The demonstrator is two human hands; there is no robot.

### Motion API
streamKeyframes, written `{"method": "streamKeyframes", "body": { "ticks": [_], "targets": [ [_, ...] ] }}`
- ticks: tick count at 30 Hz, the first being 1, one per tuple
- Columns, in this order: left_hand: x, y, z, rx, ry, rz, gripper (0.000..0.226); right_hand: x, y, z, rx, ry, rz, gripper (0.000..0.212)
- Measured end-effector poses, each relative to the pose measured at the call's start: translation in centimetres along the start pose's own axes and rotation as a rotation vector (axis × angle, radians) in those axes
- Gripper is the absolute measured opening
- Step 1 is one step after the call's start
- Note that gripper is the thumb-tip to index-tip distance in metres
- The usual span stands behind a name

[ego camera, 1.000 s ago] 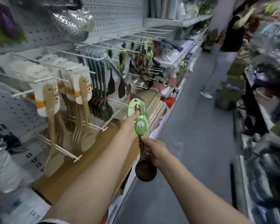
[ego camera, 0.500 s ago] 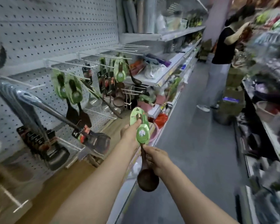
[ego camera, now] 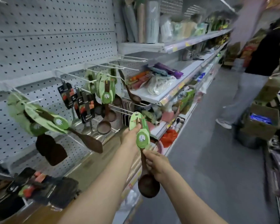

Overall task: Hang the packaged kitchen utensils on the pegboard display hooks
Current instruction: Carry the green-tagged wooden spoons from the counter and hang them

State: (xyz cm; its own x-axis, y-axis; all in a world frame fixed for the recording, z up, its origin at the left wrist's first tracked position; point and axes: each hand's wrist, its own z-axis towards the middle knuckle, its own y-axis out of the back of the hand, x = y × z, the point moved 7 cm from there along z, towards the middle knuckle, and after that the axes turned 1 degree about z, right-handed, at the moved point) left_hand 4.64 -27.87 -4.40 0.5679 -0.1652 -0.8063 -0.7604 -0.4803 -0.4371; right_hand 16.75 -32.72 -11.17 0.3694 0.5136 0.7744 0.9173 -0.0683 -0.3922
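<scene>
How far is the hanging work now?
Done: several green-carded spoons already hang on a hook. In hand: the left hand holds one spoon's green card, the right hand grips its handle. Left: slide this card onto a hook.

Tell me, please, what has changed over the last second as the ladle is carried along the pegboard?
The view has moved along the aisle: the wooden spatulas are gone from sight, and the hook of matching green-carded ladles is now nearer. Unchanged: the left hand holds the ladle's green card, the right hand grips its handle, bowl down.
</scene>
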Motion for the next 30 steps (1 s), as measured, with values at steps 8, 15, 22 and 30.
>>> {"method": "streamKeyframes", "body": {
  "ticks": [8, 15, 22, 30],
  "targets": [
    [-3.3, -8.3, 11.5, 0.025, -0.067, -0.087, 0.016, 10.3, -0.6, 12.5, 0.05, 0.087, -0.073, 0.011],
    [-8.3, -13.9, 18.5, -0.007, -0.203, -0.131, 0.014, 18.4, -3.2, 20.5, 0.13, 0.166, -0.083, 0.03],
    [-10.5, -15.3, 22.5, -0.066, -0.298, -0.139, 0.023, 21.2, -5.2, 25.6, 0.265, 0.129, -0.11, 0.029],
    [-10.5, -15.5, 24.7, -0.206, -0.377, -0.203, 0.024, 22.7, -5.7, 30.1, 0.393, 0.028, -0.213, 0.032]
  ]
}}
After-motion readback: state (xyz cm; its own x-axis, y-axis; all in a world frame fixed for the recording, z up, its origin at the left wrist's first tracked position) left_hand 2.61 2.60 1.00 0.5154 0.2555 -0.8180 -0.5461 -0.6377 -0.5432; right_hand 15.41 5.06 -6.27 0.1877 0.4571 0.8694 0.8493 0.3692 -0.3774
